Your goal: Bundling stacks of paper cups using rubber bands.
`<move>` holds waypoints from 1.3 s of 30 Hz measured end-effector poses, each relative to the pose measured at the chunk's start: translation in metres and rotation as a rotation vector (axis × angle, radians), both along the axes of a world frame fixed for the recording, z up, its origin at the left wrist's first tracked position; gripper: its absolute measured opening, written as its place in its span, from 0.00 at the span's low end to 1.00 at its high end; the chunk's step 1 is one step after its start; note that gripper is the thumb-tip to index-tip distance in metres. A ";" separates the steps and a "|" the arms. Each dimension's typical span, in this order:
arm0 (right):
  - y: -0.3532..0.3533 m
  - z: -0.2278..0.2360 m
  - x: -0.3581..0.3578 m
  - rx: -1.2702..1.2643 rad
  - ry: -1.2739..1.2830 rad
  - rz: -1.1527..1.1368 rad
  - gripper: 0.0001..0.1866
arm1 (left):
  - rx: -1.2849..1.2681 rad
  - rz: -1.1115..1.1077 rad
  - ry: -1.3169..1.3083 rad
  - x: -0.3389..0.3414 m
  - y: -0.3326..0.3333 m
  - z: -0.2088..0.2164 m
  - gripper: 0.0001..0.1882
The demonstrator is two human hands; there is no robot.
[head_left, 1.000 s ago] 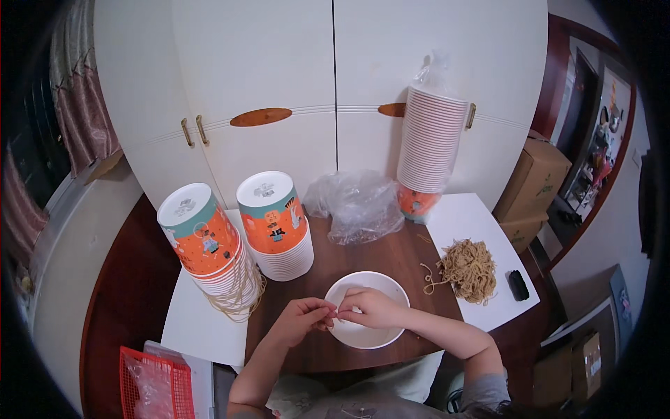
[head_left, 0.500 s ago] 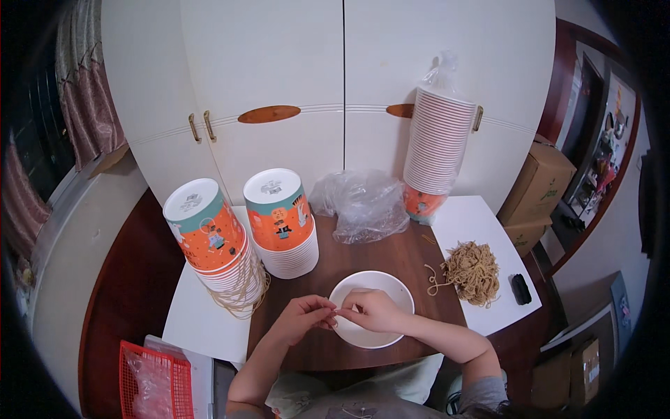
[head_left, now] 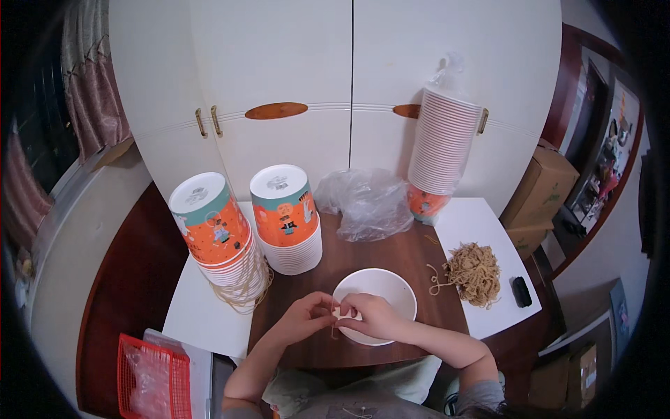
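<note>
A white paper bucket [head_left: 396, 307] stands mouth up at the table's near edge, with a small hole near its right rim. At its near-left rim my two hands meet. My left hand [head_left: 307, 318] is closed, thumb and forefinger pinching a thin tan string [head_left: 334, 332] that dangles below the fingertips. My right hand [head_left: 380, 320] reaches across the bucket's mouth, its thumb and fingers curled on the bucket's near-left rim. The fingers partly hide where string and rim meet.
Two upside-down stacks of orange-and-teal buckets [head_left: 220, 227] [head_left: 286, 220] stand at left, strings [head_left: 241, 286] draped on the outer one. Behind lie a crumpled plastic bag [head_left: 370, 206] and a tall bagged bucket stack [head_left: 443, 143]. At right are a tan string heap [head_left: 473, 274] and a black object [head_left: 520, 291].
My fingers have shifted at the bucket's rim, the right ones curling more around it. A string end now hangs visibly below my left fingertips. The view has turned slightly.
</note>
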State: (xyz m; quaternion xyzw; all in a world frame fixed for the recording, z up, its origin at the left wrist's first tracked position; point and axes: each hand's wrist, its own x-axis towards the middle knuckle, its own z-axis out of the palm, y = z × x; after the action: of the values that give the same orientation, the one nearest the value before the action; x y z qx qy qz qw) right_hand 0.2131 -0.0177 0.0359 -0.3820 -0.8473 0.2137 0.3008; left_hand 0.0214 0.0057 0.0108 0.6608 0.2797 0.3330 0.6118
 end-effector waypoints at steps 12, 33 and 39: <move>-0.001 -0.001 -0.011 -0.155 0.138 -0.044 0.15 | 0.211 0.243 0.139 0.006 -0.021 0.022 0.15; 0.008 -0.021 -0.006 -0.535 0.391 0.033 0.14 | 0.728 0.753 0.368 0.011 -0.054 -0.030 0.06; 0.007 -0.021 -0.006 -0.621 0.424 0.076 0.14 | 0.514 0.771 0.162 0.019 -0.055 -0.029 0.07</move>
State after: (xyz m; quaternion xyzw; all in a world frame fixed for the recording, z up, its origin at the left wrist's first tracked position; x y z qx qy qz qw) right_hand 0.2073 -0.0104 0.0151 -0.3706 -0.6747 0.5456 0.3312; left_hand 0.0406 -0.0491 -0.0186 0.6628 0.4600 0.5416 0.2362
